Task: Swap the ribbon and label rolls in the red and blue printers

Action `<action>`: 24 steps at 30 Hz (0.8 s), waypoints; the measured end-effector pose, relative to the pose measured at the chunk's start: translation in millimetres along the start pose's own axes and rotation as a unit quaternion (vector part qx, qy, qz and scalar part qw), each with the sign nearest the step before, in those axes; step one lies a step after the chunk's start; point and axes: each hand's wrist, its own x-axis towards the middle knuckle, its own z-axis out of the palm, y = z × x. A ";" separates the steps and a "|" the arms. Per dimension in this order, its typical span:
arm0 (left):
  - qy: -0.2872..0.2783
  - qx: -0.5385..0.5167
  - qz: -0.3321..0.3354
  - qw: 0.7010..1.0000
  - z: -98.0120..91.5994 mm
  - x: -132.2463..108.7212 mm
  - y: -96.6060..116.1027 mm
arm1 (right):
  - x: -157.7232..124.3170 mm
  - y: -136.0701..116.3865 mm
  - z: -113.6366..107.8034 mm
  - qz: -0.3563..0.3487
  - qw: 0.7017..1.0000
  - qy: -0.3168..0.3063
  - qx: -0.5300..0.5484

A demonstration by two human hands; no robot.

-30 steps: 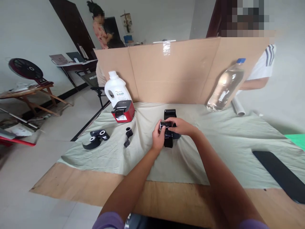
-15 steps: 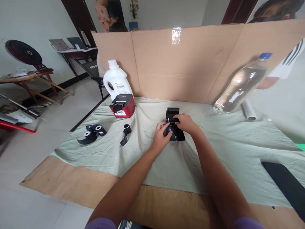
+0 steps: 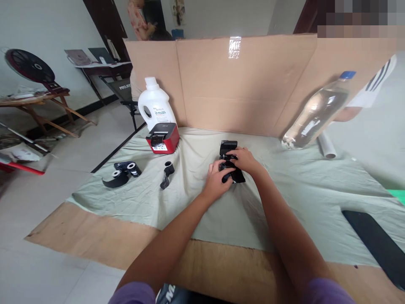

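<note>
In the middle of the cloth stands a small black device like a portable printer, its lid raised toward the cardboard. My left hand grips its near left side, thumb and fingers bent over the front. From the right, my right hand reaches over the opening, with its fingers closed on a black roll that they mostly cover. A glossy black strip hangs out toward me, under both hands. Left of the hands lies a loose black roll with a short unwound tail.
More black rolls lie at the left. Behind them are a red and black printer and a white jug. A cardboard panel closes the back. A water bottle, a grey tube and a dark flat slab are on the right.
The black roll has sunk lower into the device beneath my right fingers. My left fingers have shifted right across its front. Someone's sleeve behind the bottle has moved slightly left.
</note>
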 end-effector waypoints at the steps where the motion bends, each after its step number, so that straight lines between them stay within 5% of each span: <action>1: -0.001 0.002 -0.002 1.000 0.2 0.0 0.2 | -0.5 -2.2 -0.7 0.005 1.000 -0.004 -0.004; 7: 0.008 0.010 0.002 1.000 1.8 -0.1 -2.2 | -4.1 -17.7 0.3 0.080 0.996 0.023 -0.023; 13: 0.054 -0.062 0.023 0.996 1.3 1.1 -6.5 | 0.5 -9.1 1.5 0.093 0.979 0.179 0.021; 19: 0.081 -0.128 0.033 0.988 -2.2 -1.2 -1.3 | 0.6 10.8 -13.9 -0.035 0.980 0.148 0.125; 24: 0.094 -0.155 0.065 0.981 -4.8 -4.2 3.8 | -9.1 8.4 -33.4 -0.054 0.990 0.042 0.124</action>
